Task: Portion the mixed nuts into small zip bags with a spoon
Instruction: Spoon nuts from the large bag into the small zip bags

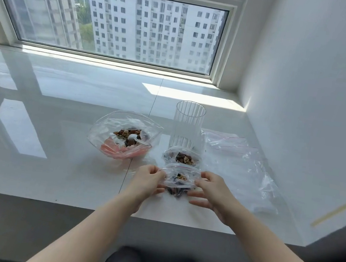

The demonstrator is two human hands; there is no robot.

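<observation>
A small zip bag (179, 182) with mixed nuts in it stands on the white sill near the front edge. My left hand (149, 180) pinches its left side at the mouth. My right hand (211, 191) pinches the right side, with the lower fingers spread beside the bag. Just behind it stands a second small bag (183, 158) holding nuts, its mouth open. To the left lies a large clear bag (121, 136) of mixed nuts with a pink bottom, and a white spoon (136, 140) rests inside it.
A tall ribbed clear cup (187, 124) stands behind the small bags. Several empty zip bags (241, 161) with red seals lie to the right, near the wall. The sill's front edge (88, 207) runs below my hands. A window spans the back.
</observation>
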